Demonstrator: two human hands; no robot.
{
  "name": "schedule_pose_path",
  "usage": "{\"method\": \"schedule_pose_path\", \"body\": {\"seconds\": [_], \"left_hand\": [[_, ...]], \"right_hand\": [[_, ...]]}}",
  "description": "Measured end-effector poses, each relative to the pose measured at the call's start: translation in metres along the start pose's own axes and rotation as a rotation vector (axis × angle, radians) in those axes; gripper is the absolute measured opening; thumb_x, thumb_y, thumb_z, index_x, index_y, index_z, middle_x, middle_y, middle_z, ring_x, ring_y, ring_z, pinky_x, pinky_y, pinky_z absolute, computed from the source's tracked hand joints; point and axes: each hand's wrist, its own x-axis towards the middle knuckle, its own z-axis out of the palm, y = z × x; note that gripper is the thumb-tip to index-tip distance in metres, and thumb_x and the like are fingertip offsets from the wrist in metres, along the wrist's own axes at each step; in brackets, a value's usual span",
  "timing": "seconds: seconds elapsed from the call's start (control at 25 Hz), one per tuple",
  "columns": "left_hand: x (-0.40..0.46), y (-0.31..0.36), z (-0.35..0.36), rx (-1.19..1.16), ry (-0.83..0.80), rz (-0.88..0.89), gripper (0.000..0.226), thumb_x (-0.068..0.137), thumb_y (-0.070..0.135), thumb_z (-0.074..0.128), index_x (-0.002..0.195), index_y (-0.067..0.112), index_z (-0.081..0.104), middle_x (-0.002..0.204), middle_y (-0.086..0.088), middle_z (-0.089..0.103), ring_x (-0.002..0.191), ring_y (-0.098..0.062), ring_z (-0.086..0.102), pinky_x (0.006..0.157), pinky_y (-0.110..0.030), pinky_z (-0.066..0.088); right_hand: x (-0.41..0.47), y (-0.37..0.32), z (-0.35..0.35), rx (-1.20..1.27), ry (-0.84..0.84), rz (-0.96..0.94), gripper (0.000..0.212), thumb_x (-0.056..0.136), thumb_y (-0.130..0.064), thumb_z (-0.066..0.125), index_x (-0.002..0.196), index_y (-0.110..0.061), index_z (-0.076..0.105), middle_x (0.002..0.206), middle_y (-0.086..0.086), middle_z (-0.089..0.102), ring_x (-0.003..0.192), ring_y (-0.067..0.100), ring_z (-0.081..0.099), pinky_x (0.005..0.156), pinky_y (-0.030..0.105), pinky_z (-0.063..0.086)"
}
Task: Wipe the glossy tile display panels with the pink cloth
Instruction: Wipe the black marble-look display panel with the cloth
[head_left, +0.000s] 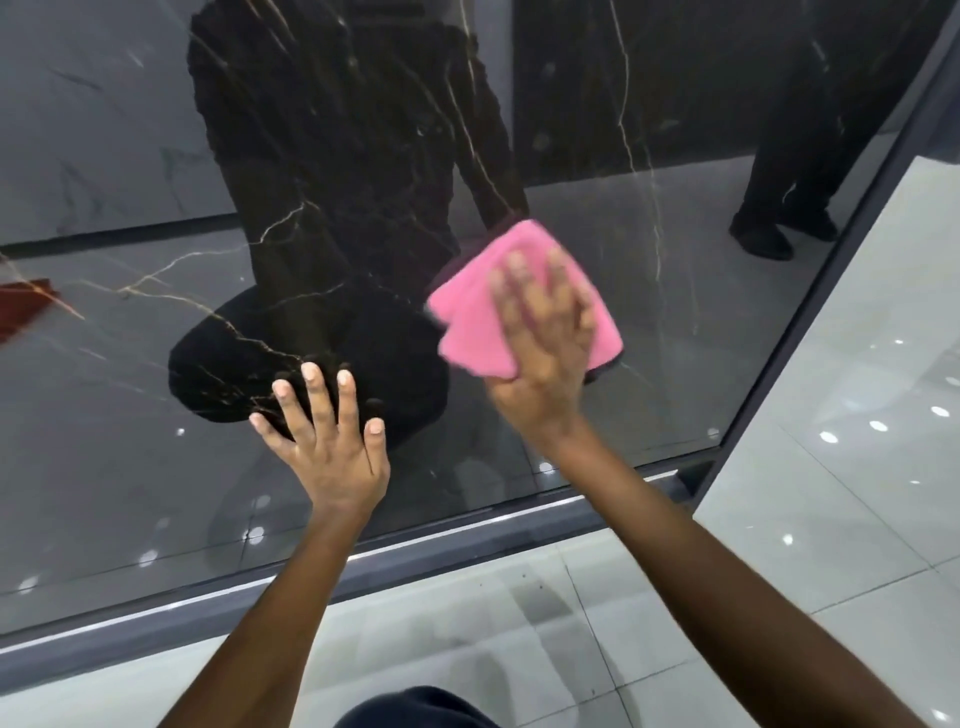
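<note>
Head view is showing the right hand (545, 338) pressing the folded pink cloth (519, 306) flat against the dark, gold-veined glossy tile panel (597, 130), fingers straight and spread over the fabric; the thumb's position is hard to read through the motion blur. The left hand (327, 441) is bracing on the same panel lower and to the left, fingers straight and fanned, palm toward the surface, holding nothing.

The likeliest trouble, as I judge it, is the bare left palm leaving fresh prints on the gloss just beside the area being wiped, so that patch would need another pass. The cloth is only being pinned by flat fingers, so a quick stroke could let it slide out or unfold, and a loose corner could drag streaks.

The panel's top and left side are running out of frame, so how much is wiped cannot be told. Reflections of a dark-clothed figure are masking smears. The grey metal frame (467, 530) is bordering the bottom edge above the pale floor tiles (831, 364).
</note>
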Motion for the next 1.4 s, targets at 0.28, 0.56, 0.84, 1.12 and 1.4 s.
{"method": "schedule_pose_path", "body": {"seconds": [0.28, 0.56, 0.84, 1.12, 1.4], "left_hand": [[0.003, 0.042, -0.025, -0.186, -0.127, -0.116, 0.056, 0.1, 0.033, 0.033, 0.154, 0.03, 0.019, 0.164, 0.003, 0.0, 0.15, -0.013, -0.011, 0.117, -0.044, -0.011], [-0.015, 0.052, 0.03, 0.055, -0.053, 0.343, 0.058, 0.104, 0.038, 0.03, 0.157, 0.029, 0.01, 0.165, 0.002, -0.003, 0.151, -0.028, -0.008, 0.119, -0.05, -0.009], [-0.019, 0.052, 0.037, 0.105, 0.012, 0.356, 0.062, 0.101, 0.039, 0.033, 0.157, 0.029, 0.009, 0.165, 0.003, -0.004, 0.151, -0.028, -0.01, 0.118, -0.05, -0.01], [-0.02, 0.052, 0.042, 0.039, 0.031, 0.318, 0.064, 0.098, 0.04, 0.037, 0.156, 0.032, 0.011, 0.165, 0.006, -0.003, 0.151, -0.024, -0.007, 0.12, -0.047, -0.007], [-0.016, 0.056, 0.005, -0.16, -0.301, 0.273, 0.055, 0.105, 0.038, 0.024, 0.156, 0.033, 0.004, 0.164, 0.01, -0.008, 0.147, -0.023, 0.009, 0.113, -0.052, 0.015]], "right_hand": [[-0.182, 0.037, -0.029, -0.228, -0.772, -0.909, 0.093, 0.067, -0.007, 0.071, 0.147, -0.018, 0.025, 0.151, -0.006, 0.038, 0.136, 0.015, 0.035, 0.12, 0.042, 0.005], [-0.09, 0.189, -0.088, 0.0, -0.196, 0.08, 0.069, 0.094, -0.032, 0.051, 0.154, -0.024, 0.017, 0.161, -0.009, 0.01, 0.149, 0.02, 0.007, 0.12, 0.043, 0.014], [-0.193, 0.021, -0.007, 0.266, 0.185, 1.686, 0.085, 0.093, -0.045, 0.058, 0.155, -0.019, 0.005, 0.158, 0.017, 0.022, 0.143, 0.027, 0.028, 0.12, 0.032, 0.016], [-0.177, 0.095, -0.028, 0.187, 0.351, 1.708, 0.061, 0.095, -0.024, 0.053, 0.149, -0.011, 0.029, 0.138, 0.008, 0.05, 0.118, 0.02, 0.053, 0.104, 0.027, 0.036], [-0.133, 0.017, -0.028, 0.384, 0.23, 1.869, 0.026, 0.088, -0.018, 0.063, 0.11, -0.023, 0.051, 0.108, 0.008, 0.063, 0.098, 0.027, 0.062, 0.093, 0.041, 0.05]]}}
